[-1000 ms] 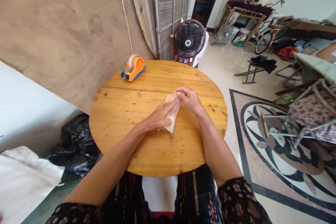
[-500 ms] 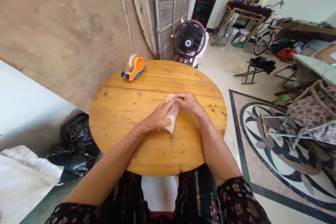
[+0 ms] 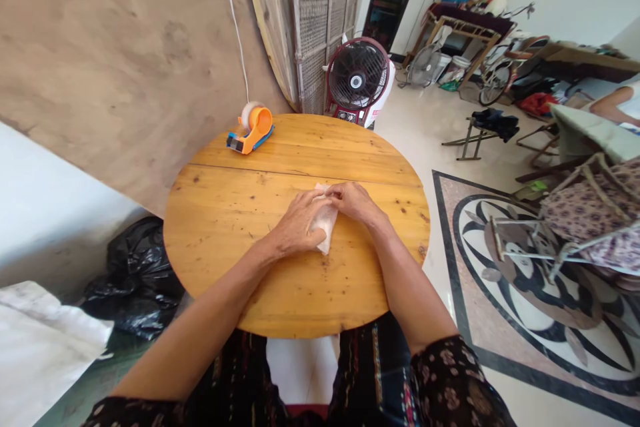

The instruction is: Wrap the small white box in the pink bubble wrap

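A small translucent plastic bag (image 3: 324,221) lies near the middle of a round wooden table (image 3: 240,227). My left hand (image 3: 296,223) rests flat on the bag's left side, pressing it to the wood. My right hand (image 3: 355,201) pinches the bag's upper right edge, low against the tabletop. Both hands meet over the bag and hide much of it. An orange tape dispenser (image 3: 251,131) sits at the table's far left edge, well beyond both hands.
A plywood sheet leans at the left. A red floor fan (image 3: 357,82) stands behind the table. A black rubbish bag (image 3: 135,277) lies on the floor at left. Folding chairs (image 3: 575,233) and clutter fill the right side; a person's arm (image 3: 613,105) shows at far right.
My right hand has lowered the bag's raised upper end down onto the table. My left hand stayed pressed on the bag, sliding slightly up toward the right hand.
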The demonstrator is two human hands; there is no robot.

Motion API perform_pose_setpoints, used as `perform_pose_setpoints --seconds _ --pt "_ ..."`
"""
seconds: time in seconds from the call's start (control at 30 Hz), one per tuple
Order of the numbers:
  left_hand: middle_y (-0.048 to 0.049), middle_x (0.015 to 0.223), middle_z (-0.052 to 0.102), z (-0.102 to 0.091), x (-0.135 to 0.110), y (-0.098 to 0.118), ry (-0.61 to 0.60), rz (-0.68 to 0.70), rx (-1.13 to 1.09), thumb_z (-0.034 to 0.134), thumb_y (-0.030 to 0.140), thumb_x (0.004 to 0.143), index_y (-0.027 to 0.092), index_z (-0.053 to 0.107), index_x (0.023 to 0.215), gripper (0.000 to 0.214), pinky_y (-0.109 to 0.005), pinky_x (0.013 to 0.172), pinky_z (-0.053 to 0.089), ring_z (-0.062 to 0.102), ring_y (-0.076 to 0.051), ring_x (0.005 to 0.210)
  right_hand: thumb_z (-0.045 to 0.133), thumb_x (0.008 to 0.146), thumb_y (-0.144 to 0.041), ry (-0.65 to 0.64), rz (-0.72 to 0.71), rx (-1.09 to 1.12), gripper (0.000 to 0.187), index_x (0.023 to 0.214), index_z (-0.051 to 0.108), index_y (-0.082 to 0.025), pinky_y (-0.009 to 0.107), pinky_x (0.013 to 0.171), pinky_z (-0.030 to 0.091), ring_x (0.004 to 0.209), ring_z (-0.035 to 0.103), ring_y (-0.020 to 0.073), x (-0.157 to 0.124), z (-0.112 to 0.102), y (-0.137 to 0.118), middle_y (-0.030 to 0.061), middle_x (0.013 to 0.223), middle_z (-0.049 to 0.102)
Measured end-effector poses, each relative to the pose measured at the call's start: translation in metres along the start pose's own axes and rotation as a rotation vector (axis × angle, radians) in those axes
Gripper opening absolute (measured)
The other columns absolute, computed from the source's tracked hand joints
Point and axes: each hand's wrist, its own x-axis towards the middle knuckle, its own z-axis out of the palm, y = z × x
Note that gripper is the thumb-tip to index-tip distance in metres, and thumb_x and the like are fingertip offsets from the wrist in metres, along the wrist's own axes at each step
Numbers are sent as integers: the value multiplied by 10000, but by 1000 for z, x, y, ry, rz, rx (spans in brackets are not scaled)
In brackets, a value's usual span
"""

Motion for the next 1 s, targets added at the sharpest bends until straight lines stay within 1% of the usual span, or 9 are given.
perform_pose_setpoints --seconds 0.13,0.27,0.37,0.47,0.57,0.63,0.77,0.9,1.0 --pt "-105 1204 583 2 -2 0 51 75 46 496 199 673 155 647 1096 452 -444 1064 357 475 -289 1160 579 776 -249 -10 0 -13 180 873 730 -231 239 585 316 633 551 130 2 4 3 -10 708 675" --pt "-86 1101 633 2 -5 2 19 91 39 472 192 704 168 647 1080 416 -412 1012 409 537 -261 1066 595 764 -242 -8 4 -15 197 905 731 -230 242 602 335 684 584 146 4 5 5 3 763 698" --pt "-94 1096 636 3 -5 2 5 66 36 466 195 709 170 649 1077 412 -411 996 425 551 -262 1056 601 771 -255 -11 -21 -10 192 903 736 -223 243 620 359 722 606 155 3 4 6 17 820 714" --pt "-92 1258 586 3 -3 -1 -7 86 41 478 204 702 183 655 1051 392 -440 1071 363 488 -286 1201 591 783 -247 -28 -55 24 215 935 743 -231 241 650 391 757 625 158 2 4 8 17 879 727" --pt "-89 1373 519 2 -1 -5 -75 74 47 481 227 711 191 651 1035 368 -464 1109 315 425 -299 1294 560 800 -212 -39 -76 76 230 929 748 -238 239 680 423 780 639 155 2 2 10 4 903 737" --pt "-107 1328 551 1 0 -6 -113 50 45 468 238 724 183 639 1050 373 -459 1092 337 465 -290 1260 543 806 -187 23 -42 106 238 916 750 -226 245 715 444 803 647 158 3 1 13 6 925 743" --pt "-113 1264 580 2 -2 -5 -105 50 54 452 233 732 175 626 1060 376 -448 1072 356 493 -280 1227 529 808 -166 219 95 132 269 972 739 -205 275 787 479 840 655 173 10 3 21 26 965 743" --pt "-98 1193 611 4 -3 -5 -90 67 57 443 225 736 181 621 1055 368 -435 1064 368 510 -274 1198 489 830 -163 209 97 177 318 1043 720 -211 294 858 479 932 656 179 18 12 24 26 1029 734" --pt "-102 1161 620 4 -3 -5 -83 72 57 441 231 738 175 628 1045 364 -426 1052 383 523 -275 1178 481 840 -206 176 92 227 293 1002 725 -209 289 822 486 866 654 172 21 15 23 16 951 738"
